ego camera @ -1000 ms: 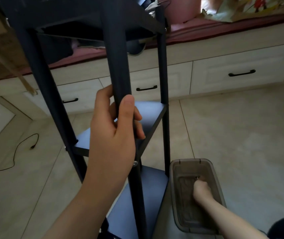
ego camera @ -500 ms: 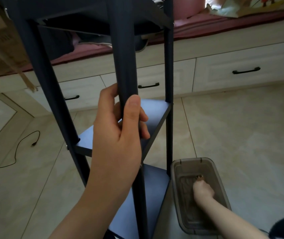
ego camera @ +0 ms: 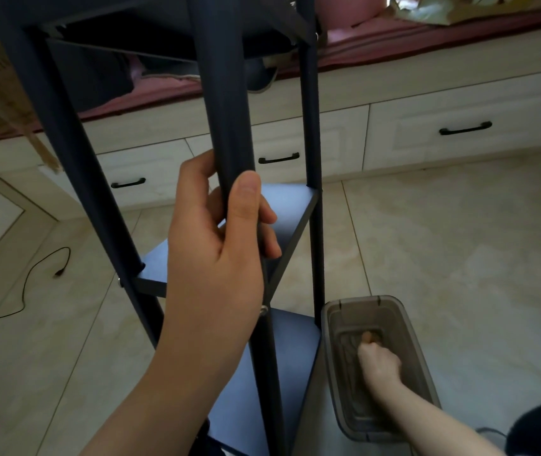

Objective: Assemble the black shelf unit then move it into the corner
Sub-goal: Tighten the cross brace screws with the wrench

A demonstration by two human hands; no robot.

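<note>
The black shelf unit (ego camera: pixel 295 205) stands upright on the tiled floor in front of me, with three triangular shelves and three round legs. My left hand (ego camera: pixel 216 245) grips the nearest leg (ego camera: pixel 223 103) just above the middle shelf, fingers and thumb curled round it. My right hand (ego camera: pixel 377 360) reaches down into a smoky clear plastic box (ego camera: pixel 417 353) on the floor to the right of the shelf, its fingers curled over something small and brownish at the box's bottom; what it is I cannot tell.
A bench with white drawers (ego camera: pixel 459 130) and a dark red cushion (ego camera: pixel 427 34) runs along the far side. A black cable (ego camera: pixel 32 281) lies on the floor at left. Open tiled floor (ego camera: pixel 459 241) spreads to the right.
The view has shifted slightly, so the shelf sits a little further right. My left hand keeps its grip on the leg. My right hand has pulled back a little inside the box.
</note>
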